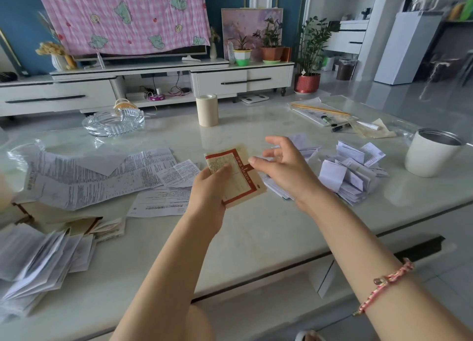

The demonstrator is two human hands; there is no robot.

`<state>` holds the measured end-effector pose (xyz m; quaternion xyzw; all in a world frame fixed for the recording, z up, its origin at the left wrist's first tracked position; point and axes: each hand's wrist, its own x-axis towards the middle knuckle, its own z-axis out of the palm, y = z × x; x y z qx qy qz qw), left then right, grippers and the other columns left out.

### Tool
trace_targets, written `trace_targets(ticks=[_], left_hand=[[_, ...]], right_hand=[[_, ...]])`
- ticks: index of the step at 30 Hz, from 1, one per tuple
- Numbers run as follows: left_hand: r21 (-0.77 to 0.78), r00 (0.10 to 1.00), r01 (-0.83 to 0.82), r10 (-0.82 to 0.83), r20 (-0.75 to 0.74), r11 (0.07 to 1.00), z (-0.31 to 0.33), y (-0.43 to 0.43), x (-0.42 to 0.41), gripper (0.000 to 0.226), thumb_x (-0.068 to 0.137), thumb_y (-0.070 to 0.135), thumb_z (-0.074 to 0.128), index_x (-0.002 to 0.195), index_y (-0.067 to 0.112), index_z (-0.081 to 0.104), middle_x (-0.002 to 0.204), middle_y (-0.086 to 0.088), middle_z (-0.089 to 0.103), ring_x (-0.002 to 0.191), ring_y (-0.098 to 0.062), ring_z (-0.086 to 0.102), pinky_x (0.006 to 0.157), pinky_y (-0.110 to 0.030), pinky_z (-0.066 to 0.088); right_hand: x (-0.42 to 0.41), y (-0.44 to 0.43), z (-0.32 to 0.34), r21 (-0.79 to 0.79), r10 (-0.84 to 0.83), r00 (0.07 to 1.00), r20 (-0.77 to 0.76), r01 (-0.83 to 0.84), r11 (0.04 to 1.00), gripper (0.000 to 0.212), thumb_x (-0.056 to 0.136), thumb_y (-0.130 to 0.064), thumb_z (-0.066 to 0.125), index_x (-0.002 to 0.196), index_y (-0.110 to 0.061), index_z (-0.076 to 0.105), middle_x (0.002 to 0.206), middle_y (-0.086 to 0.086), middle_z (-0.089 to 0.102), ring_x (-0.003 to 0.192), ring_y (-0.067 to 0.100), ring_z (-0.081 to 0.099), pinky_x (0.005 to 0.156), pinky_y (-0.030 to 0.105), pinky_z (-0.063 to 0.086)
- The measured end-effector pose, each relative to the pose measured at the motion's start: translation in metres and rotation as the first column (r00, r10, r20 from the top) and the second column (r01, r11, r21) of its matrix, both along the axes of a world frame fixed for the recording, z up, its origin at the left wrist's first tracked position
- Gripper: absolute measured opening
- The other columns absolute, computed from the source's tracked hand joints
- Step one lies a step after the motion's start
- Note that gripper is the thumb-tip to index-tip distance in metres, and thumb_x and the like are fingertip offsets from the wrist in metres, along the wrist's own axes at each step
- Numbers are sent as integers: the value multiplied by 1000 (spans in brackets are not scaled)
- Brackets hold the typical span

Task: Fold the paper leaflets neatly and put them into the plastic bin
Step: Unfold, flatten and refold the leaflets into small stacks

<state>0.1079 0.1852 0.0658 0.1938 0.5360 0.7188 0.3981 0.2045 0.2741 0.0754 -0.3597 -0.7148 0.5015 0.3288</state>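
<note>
My left hand (208, 187) grips a folded cream leaflet with a red border (238, 177), held just above the table's middle. My right hand (284, 169) hovers beside the leaflet's right edge with fingers spread and relaxed, holding nothing. A heap of folded white leaflets (350, 171) lies right of my right hand. Unfolded printed leaflets (102, 177) are spread out left of my left hand. More folded leaflets (38, 258) are stacked at the near left edge. I cannot make out a plastic bin; a clear plastic shape (23, 154) at the far left is blurred.
A white cylindrical container with a metal rim (432, 154) stands at the right. A glass ashtray (114, 122) and a cream paper roll (207, 109) sit at the back. Pens and a papers packet (332, 115) lie at the back right. The table's front edge (281, 264) runs diagonally.
</note>
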Motion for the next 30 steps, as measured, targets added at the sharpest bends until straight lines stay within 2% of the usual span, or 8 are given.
trace_targets(ticks=[7, 14, 16, 19, 21, 24, 27, 30], left_hand=[[10, 998, 59, -59, -23, 998, 1, 1, -1, 26, 96, 9, 42, 114, 5, 61, 109, -15, 68, 99, -29, 65, 87, -40, 53], [-15, 976, 93, -88, 200, 996, 1, 0, -7, 37, 96, 39, 41, 101, 5, 55, 88, -12, 60, 78, -23, 61, 67, -34, 52], [-46, 970, 141, -129, 204, 989, -1, 0, -8, 29, 94, 32, 48, 98, 4, 55, 85, -12, 61, 72, -21, 62, 63, -31, 55], [-134, 998, 43, -37, 47, 990, -11, 4, -7, 4, 90, 7, 55, 89, 8, 58, 82, -10, 61, 67, -19, 62, 61, -27, 55], [-216, 977, -95, 50, -206, 972, -23, 8, -10, 14, 86, 3, 59, 96, 12, 57, 93, -10, 62, 80, -22, 63, 68, -29, 52], [-293, 889, -218, 65, -453, 931, -33, 10, -13, 23, 84, 7, 63, 102, 17, 55, 98, -3, 58, 82, -19, 58, 57, -24, 43], [-306, 855, -236, 48, -517, 922, -38, 14, -16, 22, 87, 8, 57, 108, 15, 58, 103, -4, 55, 88, -21, 55, 60, -26, 43], [-288, 882, -250, 95, -462, 924, -40, 15, -22, 20, 91, 11, 53, 110, 11, 58, 103, -6, 56, 86, -21, 56, 61, -26, 46]], right_hand=[[0, -3, -4, -322, 187, 967, -172, -235, 917, 15, 85, -2, 61, 96, -12, 64, 86, 4, 68, 77, 16, 63, 70, 26, 50], [-3, 1, -9, -282, 136, 967, -217, -195, 939, 31, 84, 12, 50, 71, -15, 56, 81, 7, 59, 66, 13, 54, 50, 14, 46], [-3, 1, -12, -245, 140, 966, -218, -193, 950, 38, 84, 17, 43, 65, -13, 56, 85, 11, 59, 67, 14, 54, 49, 12, 45], [-2, 0, -14, -222, 223, 966, -133, -248, 943, 38, 87, 13, 39, 70, -14, 62, 76, 6, 60, 63, 10, 55, 55, 13, 48], [1, 0, -14, -279, 351, 935, -45, -350, 894, 37, 87, 6, 37, 78, -14, 67, 77, 4, 62, 70, 11, 58, 62, 19, 52], [0, 0, -21, -299, 417, 903, 101, -372, 879, 27, 89, -3, 42, 94, -7, 68, 90, 4, 64, 83, 14, 57, 70, 27, 53], [-7, 2, -33, -80, 272, 929, 250, -260, 962, 17, 90, -3, 52, 92, -12, 67, 76, -1, 59, 69, 10, 53, 65, 23, 51], [-8, 13, -36, 8, 148, 961, 232, -154, 988, 23, 86, 6, 52, 88, -11, 67, 72, -1, 59, 60, 11, 52, 61, 21, 50]])
